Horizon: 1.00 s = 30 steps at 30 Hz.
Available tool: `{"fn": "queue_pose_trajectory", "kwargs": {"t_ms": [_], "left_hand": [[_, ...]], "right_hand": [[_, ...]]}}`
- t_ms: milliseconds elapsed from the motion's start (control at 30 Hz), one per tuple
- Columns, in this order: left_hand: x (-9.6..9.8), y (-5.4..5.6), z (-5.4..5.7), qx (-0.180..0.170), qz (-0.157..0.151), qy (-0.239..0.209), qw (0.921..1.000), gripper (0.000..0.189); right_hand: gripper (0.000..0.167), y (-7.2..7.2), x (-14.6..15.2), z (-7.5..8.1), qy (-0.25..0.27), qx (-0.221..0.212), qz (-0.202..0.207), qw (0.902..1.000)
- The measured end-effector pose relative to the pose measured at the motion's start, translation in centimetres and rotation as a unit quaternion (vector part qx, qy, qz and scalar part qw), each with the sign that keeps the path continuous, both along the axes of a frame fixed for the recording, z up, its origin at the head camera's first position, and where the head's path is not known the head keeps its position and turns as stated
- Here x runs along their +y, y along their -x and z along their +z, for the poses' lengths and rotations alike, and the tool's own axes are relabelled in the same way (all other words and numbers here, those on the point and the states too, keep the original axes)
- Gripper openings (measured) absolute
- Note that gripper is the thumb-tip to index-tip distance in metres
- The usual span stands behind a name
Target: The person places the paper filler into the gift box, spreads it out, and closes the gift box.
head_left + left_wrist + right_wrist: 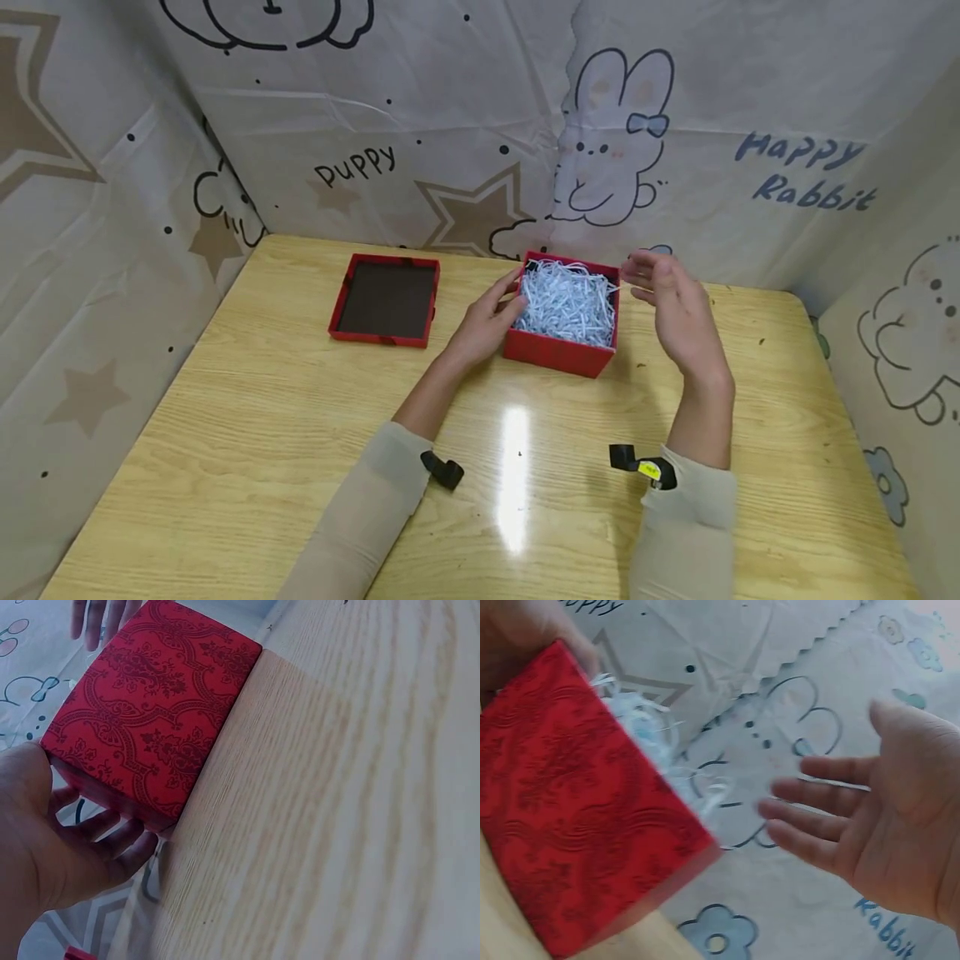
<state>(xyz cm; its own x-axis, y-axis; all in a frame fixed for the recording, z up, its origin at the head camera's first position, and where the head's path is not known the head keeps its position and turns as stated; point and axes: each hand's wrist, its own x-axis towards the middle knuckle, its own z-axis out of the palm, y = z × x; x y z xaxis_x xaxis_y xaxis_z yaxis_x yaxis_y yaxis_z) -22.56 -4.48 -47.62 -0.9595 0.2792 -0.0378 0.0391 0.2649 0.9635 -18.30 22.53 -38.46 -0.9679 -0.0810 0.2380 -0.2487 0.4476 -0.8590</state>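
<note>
Head view, backdrop cloth [465,92]: black lettering "puppy" [355,167], upper left; blue lettering "Happy Rabbit" [812,171], upper right. Yellow label [649,471] on black strap [622,457], lower right: print illegible.

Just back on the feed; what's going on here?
A person's left hand touches the left side of an open red box holding pale shredded paper. Their right hand is held open to its right, not touching it. The lid lies apart, inside up, on the table.
</note>
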Motion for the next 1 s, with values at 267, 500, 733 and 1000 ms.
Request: {"fn": "queue_pose_trajectory", "kwargs": {"t_ms": [267, 500, 733, 1000], "left_hand": [[-0.1, 0.0, -0.1, 0.0, 0.0, 0.002, 1.0, 0.061], [-0.1, 0.1, -0.2, -0.001, -0.001, -0.003, 1.0, 0.06], [-0.2, 0.1, -0.4, 0.005, -0.004, -0.004, 1.0, 0.06], [-0.2, 0.3, -0.6, 0.015, -0.008, -0.022, 0.9996, 0.058]], "right_hand": [[0.069, 1.9, -0.5, -1.9, 0.103, -0.041, -0.054, 0.9924], [0.072, 1.9, -2.5, -1.9, 0.104, -0.062, -0.027, 0.9923], [0.073, 1.9, -5.1, -2.8, -0.003, -0.098, -0.005, 0.9952], [0.039, 2.1, -6.8, -3.5, -0.138, -0.094, 0.08, 0.9827]]}}
